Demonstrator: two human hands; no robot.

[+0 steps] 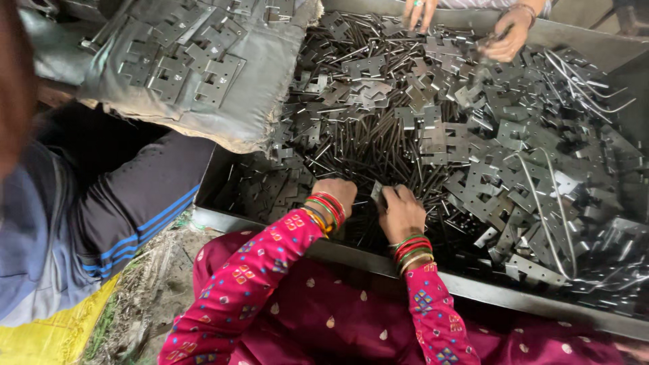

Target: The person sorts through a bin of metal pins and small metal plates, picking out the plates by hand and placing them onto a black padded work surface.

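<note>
Hinge plate [376, 192]: a small grey stamped metal piece, located at the near edge of the metal tray [351, 255], between the two hands of the person wearing the camera. It is held just above a dense layer of thin dark metal pins [365, 152].

Left hand [336, 192]: curled downward into the pins, just left of the plate. The fingers are folded under and hidden; whether they grip anything cannot be told. Red and green bangles [324, 211] sit at the wrist, above a pink patterned sleeve [263, 270].

Right hand [400, 213]: positioned just right of the plate. The fingers are narrow, pinched on the plate's right edge. Matching bangles circle this wrist.

Tray contents: notched flat plates [487, 169] lie heaped across the middle and right of the tray, overlapping in all directions. Pins fill the centre and near-left zone. Several long bent wires [551, 209] lie over the plates at the right side.

Surroundings:
- A grey cloth sack [230, 108] rests at the tray's upper left corner, with more notched plates lying on top of it.
- A second person's two hands [503, 37] reach into the far side of the tray, well apart from the near hands.
- A third person's leg in dark trousers with blue stripes [135, 203] is beside the tray at the left.
- A yellow woven sack [47, 331] lies at the lower left corner on the ground.
</note>
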